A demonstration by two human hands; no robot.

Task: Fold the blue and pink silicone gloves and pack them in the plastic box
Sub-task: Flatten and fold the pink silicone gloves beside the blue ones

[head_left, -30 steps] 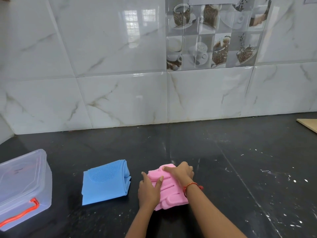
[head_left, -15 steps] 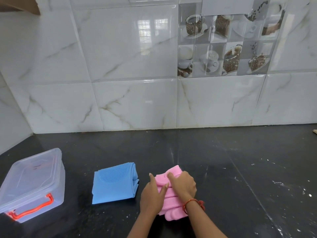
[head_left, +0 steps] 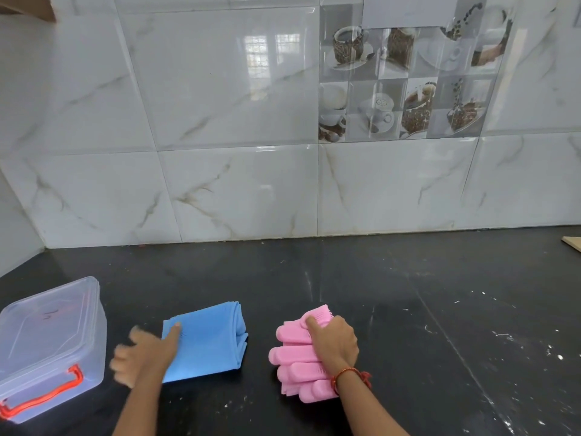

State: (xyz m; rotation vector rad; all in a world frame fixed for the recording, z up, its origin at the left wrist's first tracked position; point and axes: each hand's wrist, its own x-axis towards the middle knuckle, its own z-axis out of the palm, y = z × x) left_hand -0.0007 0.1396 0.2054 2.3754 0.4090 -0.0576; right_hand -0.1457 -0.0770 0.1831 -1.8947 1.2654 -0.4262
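The folded pink gloves (head_left: pixel 298 357) lie on the black counter right of centre, and my right hand (head_left: pixel 336 343) is closed over their right side, holding them. The folded blue gloves (head_left: pixel 209 338) rest to their left. My left hand (head_left: pixel 143 354), blurred by motion, has its fingers spread over the blue gloves' left edge, the thumb on top. The clear plastic box (head_left: pixel 47 338) with its lid on and a red clasp stands at the far left.
The black counter (head_left: pixel 408 309) runs back to a white tiled wall (head_left: pixel 251 190). A pale board corner (head_left: pixel 572 243) shows at the right edge. White specks dot the counter on the right.
My left hand has left the pink gloves and moved left onto the blue gloves. My right hand stays on the pink gloves, now gripping them alone.
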